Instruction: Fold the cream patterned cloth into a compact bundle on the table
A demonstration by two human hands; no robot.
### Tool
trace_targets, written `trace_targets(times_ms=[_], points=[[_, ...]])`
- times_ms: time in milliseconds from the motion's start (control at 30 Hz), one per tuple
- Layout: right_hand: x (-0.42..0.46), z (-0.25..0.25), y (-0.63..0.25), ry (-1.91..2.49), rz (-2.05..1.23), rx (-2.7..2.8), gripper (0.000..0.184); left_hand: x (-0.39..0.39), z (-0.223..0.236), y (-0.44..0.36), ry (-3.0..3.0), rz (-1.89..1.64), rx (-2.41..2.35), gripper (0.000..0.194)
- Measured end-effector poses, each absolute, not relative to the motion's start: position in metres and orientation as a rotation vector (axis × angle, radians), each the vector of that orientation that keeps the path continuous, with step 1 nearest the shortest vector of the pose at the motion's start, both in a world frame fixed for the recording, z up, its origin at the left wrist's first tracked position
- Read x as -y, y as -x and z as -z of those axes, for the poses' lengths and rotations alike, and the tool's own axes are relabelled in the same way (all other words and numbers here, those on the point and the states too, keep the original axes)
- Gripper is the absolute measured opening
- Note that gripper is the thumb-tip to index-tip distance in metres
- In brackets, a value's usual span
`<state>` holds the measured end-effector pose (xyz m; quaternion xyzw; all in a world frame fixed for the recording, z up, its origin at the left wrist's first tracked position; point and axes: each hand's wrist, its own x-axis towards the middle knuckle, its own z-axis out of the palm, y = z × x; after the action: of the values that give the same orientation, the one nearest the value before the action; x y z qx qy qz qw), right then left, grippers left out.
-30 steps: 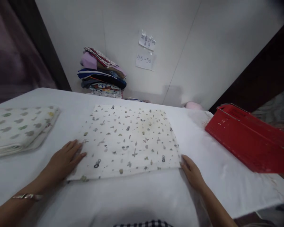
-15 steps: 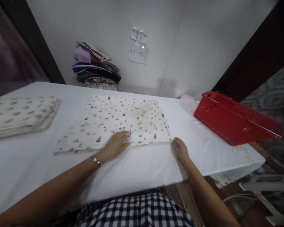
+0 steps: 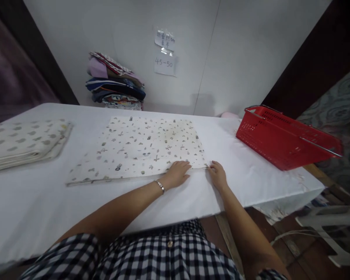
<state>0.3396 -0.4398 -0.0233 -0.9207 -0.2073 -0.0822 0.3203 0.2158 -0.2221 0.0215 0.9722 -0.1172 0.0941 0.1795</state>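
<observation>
– Label (image 3: 165, 65) legible?
– "45-50"; note (image 3: 164, 39) above, blurred.
– Fingers?
– Left hand (image 3: 176, 174): extended flat, gripping nothing, on printed cloth (image 3: 142, 149) spread over bench (image 3: 252, 182). Right hand (image 3: 217, 175): curled at cloth's near right corner; cannot tell whether pinching.

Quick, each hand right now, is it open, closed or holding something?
Left hand: open, palm down at the near edge of the patterned cloth.
Right hand: at the cloth's near right corner; whether it grips cannot be told.
</observation>
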Motion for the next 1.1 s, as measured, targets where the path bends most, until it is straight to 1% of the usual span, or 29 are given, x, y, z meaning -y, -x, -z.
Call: trace_targets(times_ms=[133,333,567,633,700,767,867,1000,1100], points=[[0.439,0.025,-0.34,2.368,0.223,0.504,0.018,0.256,-0.021,-0.249,-2.759,-0.255,0.333,0.033],[0.44,0.031,-0.344,2.269,0.279,0.572,0.015,0.278,-0.019,-0.283,-2.84,-0.257,0.202,0.019],[0.437,0.029,-0.343,2.331,0.326,0.607,0.017,0.279,-0.022,-0.297,-2.836,-0.233,0.142,0.029],[0.436,0.027,-0.343,2.336,0.339,0.627,0.018,0.279,-0.022,-0.298,-2.831,-0.244,0.133,0.027],[0.436,0.026,-0.343,2.339,0.338,0.653,0.018,0.28,-0.02,-0.298,-2.799,-0.322,0.133,0.02],[0.435,0.025,-0.343,2.346,0.33,0.665,0.018,0.28,-0.016,-0.298,-2.756,-0.443,0.188,0.018],[0.435,0.023,-0.342,2.369,0.304,0.665,0.019,0.28,-0.009,-0.299,-2.738,-0.574,0.373,0.02],[0.434,0.022,-0.342,2.397,0.274,0.632,0.019,0.279,-0.005,-0.301,-2.778,-0.606,0.586,0.024],[0.433,0.023,-0.342,2.412,0.249,0.616,0.019,0.28,-0.007,-0.302,-2.808,-0.599,0.621,0.024]])
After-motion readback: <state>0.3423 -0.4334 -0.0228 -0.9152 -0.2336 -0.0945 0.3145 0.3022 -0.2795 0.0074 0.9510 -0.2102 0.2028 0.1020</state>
